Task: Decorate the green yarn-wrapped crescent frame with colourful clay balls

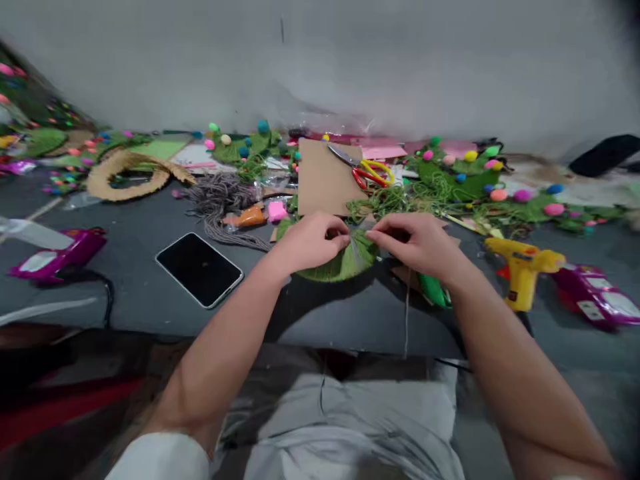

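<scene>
Over the flat dark-grey counter (140, 293), a round green yarn-wrapped disc (335, 270) sits beneath the left grip (314, 241) and right grip (419, 243): light, fairly stiff, I'd guess, best steadied by its rim. Both grips seem pinched on thin grey yarn (357, 251), probably soft. A small white label (590, 309), right of the right grip, is unreadable.

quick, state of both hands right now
Left hand: closed in a pinch at the green piece.
Right hand: also pinched there; exactly what either grips cannot be told.

PLACE: craft workshop | yellow glue gun (523, 267), scissors (365, 164), grey yarn (223, 197), pom-poms (263, 127) (a bright jumble) | dark worktable (140, 233)
</scene>
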Available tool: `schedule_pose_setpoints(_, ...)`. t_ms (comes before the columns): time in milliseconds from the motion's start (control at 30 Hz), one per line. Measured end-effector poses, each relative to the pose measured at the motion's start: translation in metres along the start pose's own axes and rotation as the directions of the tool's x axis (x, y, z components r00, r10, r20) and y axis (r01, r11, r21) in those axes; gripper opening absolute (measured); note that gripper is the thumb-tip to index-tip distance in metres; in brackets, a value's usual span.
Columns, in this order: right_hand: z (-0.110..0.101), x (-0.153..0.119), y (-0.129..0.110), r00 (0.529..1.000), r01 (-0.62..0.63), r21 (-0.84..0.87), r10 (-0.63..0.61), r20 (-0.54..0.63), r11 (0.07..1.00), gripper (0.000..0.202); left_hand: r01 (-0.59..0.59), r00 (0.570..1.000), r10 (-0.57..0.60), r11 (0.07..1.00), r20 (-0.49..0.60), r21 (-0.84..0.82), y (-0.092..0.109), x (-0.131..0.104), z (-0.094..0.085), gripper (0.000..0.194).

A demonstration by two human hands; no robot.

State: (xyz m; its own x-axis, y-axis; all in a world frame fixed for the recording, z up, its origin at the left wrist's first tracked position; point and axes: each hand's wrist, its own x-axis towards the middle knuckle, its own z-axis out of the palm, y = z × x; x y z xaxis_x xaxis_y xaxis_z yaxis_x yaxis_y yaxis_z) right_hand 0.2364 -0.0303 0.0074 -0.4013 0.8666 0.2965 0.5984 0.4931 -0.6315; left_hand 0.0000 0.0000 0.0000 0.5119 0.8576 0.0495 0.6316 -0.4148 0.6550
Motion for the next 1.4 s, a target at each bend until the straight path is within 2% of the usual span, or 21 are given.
schedule_pose_setpoints(133, 0.007, -0.006, -0.008, 0.999, -0.039, 0.059, 0.04, -0.009, 0.997, 0.027, 0.079, 0.956, -0.083, 0.997, -0.283, -0.027, -0.004, 0.004, 0.003, 0.026)
schedule_pose_setpoints(300, 0.018, -0.007, -0.01, 0.995, -0.103, 0.192, 0.103, 0.01, 0.976, 0.031, 0.021, 0.881, -0.094, 0.987, -0.463, -0.159, -0.01, 0.009, 0.004, 0.023)
schedule_pose_setpoints(400, 0.021, -0.005, -0.01, 0.99, -0.139, 0.28, 0.138, 0.023, 0.95, 0.032, -0.032, 0.851, -0.076, 0.98, -0.52, -0.197, -0.014, 0.011, 0.005, 0.022)
schedule_pose_setpoints(567, 0.021, -0.003, -0.008, 0.983, -0.183, 0.371, 0.175, 0.055, 0.91, 0.032, -0.128, 0.826, -0.028, 0.964, -0.563, -0.235, -0.017, 0.014, 0.006, 0.021)
schedule_pose_setpoints(667, 0.021, -0.003, -0.004, 0.98, -0.198, 0.394, 0.181, 0.081, 0.897, 0.034, -0.17, 0.817, -0.046, 0.933, -0.575, -0.317, -0.017, 0.016, 0.006, 0.022)
schedule_pose_setpoints(767, 0.021, -0.003, 0.0, 0.977, -0.209, 0.417, 0.171, 0.126, 0.885, 0.034, -0.186, 0.826, -0.082, 0.894, -0.557, -0.408, -0.016, 0.016, 0.006, 0.024)
schedule_pose_setpoints(867, 0.019, -0.003, 0.002, 0.98, -0.187, 0.429, 0.138, 0.143, 0.884, 0.034, -0.201, 0.851, -0.102, 0.842, -0.515, -0.5, -0.013, 0.015, 0.005, 0.025)
schedule_pose_setpoints(967, 0.018, -0.002, 0.006, 0.981, -0.147, 0.425, 0.078, 0.175, 0.893, 0.028, -0.223, 0.901, -0.064, 0.78, -0.429, -0.585, -0.008, 0.013, 0.003, 0.023)
schedule_pose_setpoints(1067, 0.018, -0.002, 0.015, 0.978, -0.094, 0.396, 0.011, 0.209, 0.914, 0.021, -0.205, 0.96, 0.028, 0.749, -0.279, -0.63, -0.002, 0.008, 0.0, 0.025)
schedule_pose_setpoints(1167, 0.018, -0.002, 0.025, 0.978, -0.061, 0.355, -0.014, 0.206, 0.933, 0.018, -0.138, 0.99, 0.13, 0.76, -0.06, -0.635, 0.004, 0.001, -0.003, 0.03)
schedule_pose_setpoints(1233, 0.017, -0.001, 0.027, 0.98, -0.068, 0.353, -0.004, 0.2, 0.933, 0.02, -0.063, 0.973, 0.186, 0.776, 0.133, -0.628, 0.007, -0.004, -0.005, 0.034)
schedule_pose_setpoints(1300, 0.013, 0.0, 0.026, 0.972, -0.125, 0.349, 0.043, 0.232, 0.929, 0.024, 0.013, 0.933, 0.204, 0.806, 0.298, -0.592, 0.008, -0.008, -0.006, 0.041)
schedule_pose_setpoints(1400, 0.007, 0.003, 0.025, 0.947, -0.217, 0.334, 0.115, 0.299, 0.917, 0.027, 0.061, 0.887, 0.181, 0.865, 0.424, -0.498, 0.009, -0.011, -0.007, 0.047)
